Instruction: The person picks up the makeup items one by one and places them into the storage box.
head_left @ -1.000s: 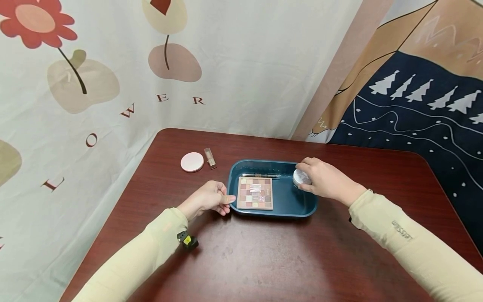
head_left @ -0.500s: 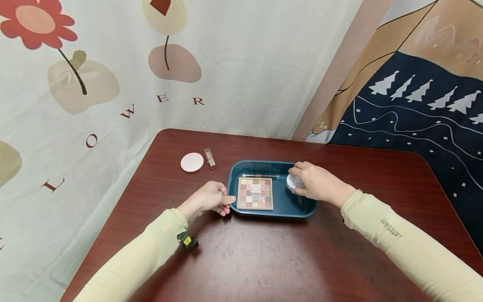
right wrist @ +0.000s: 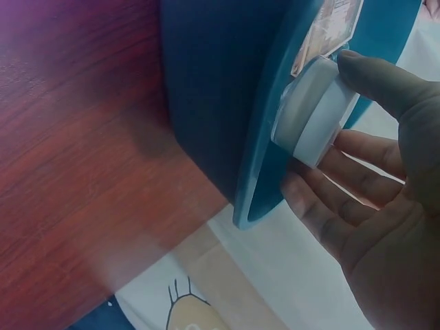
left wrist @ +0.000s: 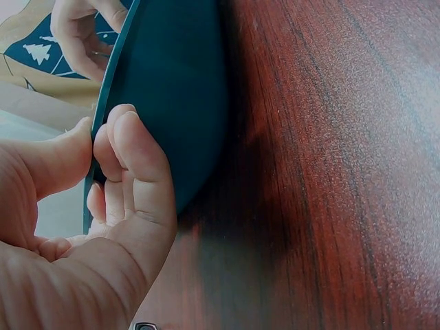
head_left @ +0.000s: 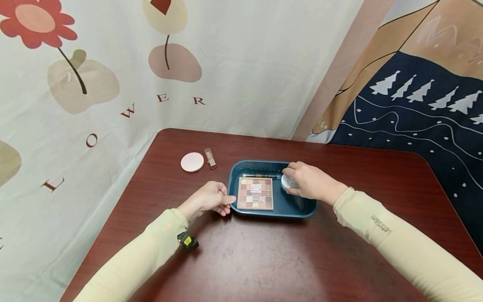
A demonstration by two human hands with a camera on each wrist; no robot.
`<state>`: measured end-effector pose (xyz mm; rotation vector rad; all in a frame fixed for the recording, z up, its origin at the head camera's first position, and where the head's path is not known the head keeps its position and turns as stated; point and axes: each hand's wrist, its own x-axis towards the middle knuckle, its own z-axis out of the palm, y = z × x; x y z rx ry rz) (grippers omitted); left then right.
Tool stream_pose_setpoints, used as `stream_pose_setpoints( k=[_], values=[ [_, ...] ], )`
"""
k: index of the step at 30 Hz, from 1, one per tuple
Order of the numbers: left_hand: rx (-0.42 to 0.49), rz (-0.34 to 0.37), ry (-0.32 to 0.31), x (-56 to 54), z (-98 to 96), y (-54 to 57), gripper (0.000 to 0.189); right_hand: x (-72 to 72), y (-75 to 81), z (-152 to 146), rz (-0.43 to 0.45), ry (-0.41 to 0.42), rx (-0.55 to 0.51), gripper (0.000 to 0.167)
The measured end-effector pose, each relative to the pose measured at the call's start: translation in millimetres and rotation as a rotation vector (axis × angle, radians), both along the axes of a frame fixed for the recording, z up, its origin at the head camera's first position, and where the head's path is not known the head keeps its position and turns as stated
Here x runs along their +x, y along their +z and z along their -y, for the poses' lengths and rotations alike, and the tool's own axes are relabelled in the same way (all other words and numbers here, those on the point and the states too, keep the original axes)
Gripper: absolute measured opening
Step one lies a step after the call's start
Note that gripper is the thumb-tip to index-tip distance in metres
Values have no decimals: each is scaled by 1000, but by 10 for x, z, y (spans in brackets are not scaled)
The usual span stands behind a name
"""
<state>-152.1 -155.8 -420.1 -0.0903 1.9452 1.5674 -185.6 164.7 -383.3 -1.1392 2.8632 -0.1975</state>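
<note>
My left hand (head_left: 212, 198) pinches the left rim of a dark teal tray (head_left: 294, 208), thumb over the edge and fingers curled against the outer wall, as the left wrist view shows. My right hand (head_left: 311, 181) holds a round, white-lidded jar (right wrist: 317, 110) by its sides, over the tray's right half. In the head view the jar's marbled lid (head_left: 288, 182) is partly covered by the fingers. Inside the tray, a square eyeshadow palette (head_left: 255, 193) lies at the left. Behind it, along the back wall, lies a slim dark pencil-like tube (head_left: 260, 176).
A pale pink round compact (head_left: 192, 162) and a small lipstick tube (head_left: 210, 158) lie on the reddish-brown table (head_left: 249, 260), left of and behind the tray. A printed white curtain (head_left: 241, 84) hangs along the table's back edge.
My right hand has moved left with the jar, from the tray's right end to near the palette. My left hand keeps its grip on the rim and the tray stays put.
</note>
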Motion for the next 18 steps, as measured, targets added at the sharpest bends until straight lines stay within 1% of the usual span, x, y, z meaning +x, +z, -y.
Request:
stream_pose_setpoints(
  k=[4, 8, 11, 18],
  values=[
    [1, -3, -5, 4, 3, -3, 26, -21, 0, 39, 6, 1, 25, 53],
    [-1, 4, 2, 3, -2, -3, 25, -46, 1, 75, 16, -2, 43, 53],
    [-2, 3, 3, 2, -1, 1, 25, -73, 5, 106, 13, 11, 56, 52],
    [6, -8, -3, 6, 5, -8, 26, -143, 21, 177, 45, 22, 85, 50]
  ],
)
